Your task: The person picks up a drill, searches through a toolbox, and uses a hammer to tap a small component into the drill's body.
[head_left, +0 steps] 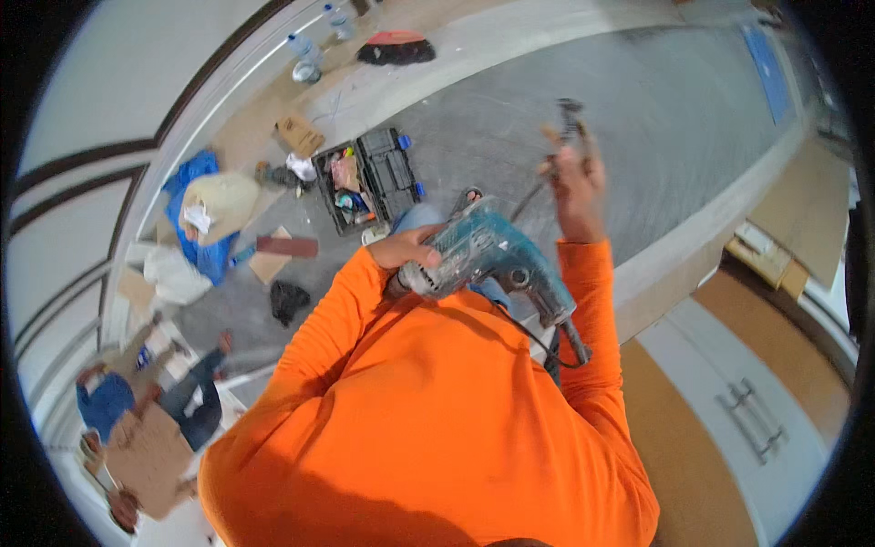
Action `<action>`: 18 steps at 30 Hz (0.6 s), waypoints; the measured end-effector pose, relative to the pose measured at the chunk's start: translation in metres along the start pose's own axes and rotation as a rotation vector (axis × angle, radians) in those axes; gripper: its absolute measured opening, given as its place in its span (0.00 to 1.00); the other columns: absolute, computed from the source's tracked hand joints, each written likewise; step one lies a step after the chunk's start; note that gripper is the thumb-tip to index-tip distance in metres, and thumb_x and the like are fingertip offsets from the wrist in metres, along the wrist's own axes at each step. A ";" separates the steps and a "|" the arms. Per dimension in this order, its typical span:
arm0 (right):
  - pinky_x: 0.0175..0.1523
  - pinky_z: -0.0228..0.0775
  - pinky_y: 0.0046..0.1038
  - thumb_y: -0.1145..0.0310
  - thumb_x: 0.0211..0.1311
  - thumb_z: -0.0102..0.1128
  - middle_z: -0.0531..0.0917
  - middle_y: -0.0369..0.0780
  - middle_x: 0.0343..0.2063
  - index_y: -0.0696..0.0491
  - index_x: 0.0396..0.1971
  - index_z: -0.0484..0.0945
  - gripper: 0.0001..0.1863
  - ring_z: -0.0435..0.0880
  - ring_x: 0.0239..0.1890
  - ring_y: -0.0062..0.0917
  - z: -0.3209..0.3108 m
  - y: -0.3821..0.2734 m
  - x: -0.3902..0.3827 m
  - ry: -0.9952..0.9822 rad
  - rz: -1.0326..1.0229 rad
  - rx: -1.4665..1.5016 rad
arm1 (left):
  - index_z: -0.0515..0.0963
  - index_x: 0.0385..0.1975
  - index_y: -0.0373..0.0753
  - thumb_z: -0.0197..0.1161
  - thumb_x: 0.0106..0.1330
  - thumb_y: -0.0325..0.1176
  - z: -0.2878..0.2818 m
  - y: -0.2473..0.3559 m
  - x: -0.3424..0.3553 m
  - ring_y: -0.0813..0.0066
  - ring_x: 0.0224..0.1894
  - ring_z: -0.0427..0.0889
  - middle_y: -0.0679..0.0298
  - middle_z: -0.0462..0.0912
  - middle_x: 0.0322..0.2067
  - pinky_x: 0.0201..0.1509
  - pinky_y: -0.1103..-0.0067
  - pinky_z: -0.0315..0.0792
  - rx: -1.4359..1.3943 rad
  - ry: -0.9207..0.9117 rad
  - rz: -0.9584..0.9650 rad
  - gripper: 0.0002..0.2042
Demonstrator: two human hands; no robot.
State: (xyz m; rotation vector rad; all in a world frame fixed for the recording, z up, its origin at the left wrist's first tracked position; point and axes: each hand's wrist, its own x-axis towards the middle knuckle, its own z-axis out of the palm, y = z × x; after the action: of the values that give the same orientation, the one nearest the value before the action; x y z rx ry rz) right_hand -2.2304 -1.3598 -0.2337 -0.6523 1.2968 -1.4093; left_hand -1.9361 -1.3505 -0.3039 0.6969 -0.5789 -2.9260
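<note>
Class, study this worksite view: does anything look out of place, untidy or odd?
Yes. The floor by the wall is littered: an open toolbox, cardboard scraps and a blue sheet lie scattered. The left hand holds a teal drill; the right hand holds a small tool.

Open grey floor [656,118] extends ahead and to the right of the raised right hand [574,178]; passage there is unobstructed. To the left, an open black toolbox [369,178], a blue tarp [196,219] with sacks, a cardboard scrap [299,135] and a black bag [288,299] block the floor. The teal drill [488,260] and orange sleeves fill the near space. A seated person [187,392] occupies lower left.
</note>
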 end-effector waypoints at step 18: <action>0.61 0.69 0.32 0.70 0.68 0.61 0.78 0.46 0.58 0.57 0.64 0.69 0.25 0.79 0.57 0.36 -0.205 0.129 0.235 -0.338 0.152 -0.923 | 0.71 0.57 0.29 0.59 0.72 0.46 -0.012 0.002 0.158 0.62 0.42 0.86 0.52 0.83 0.46 0.48 0.71 0.83 -0.714 0.539 0.658 0.25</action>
State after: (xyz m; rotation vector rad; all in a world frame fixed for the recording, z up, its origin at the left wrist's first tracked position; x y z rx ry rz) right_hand -2.4396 -1.4854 -0.4670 -1.2983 1.6444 -0.4778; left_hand -2.0722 -1.3823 -0.3790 0.9000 0.2522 -1.9836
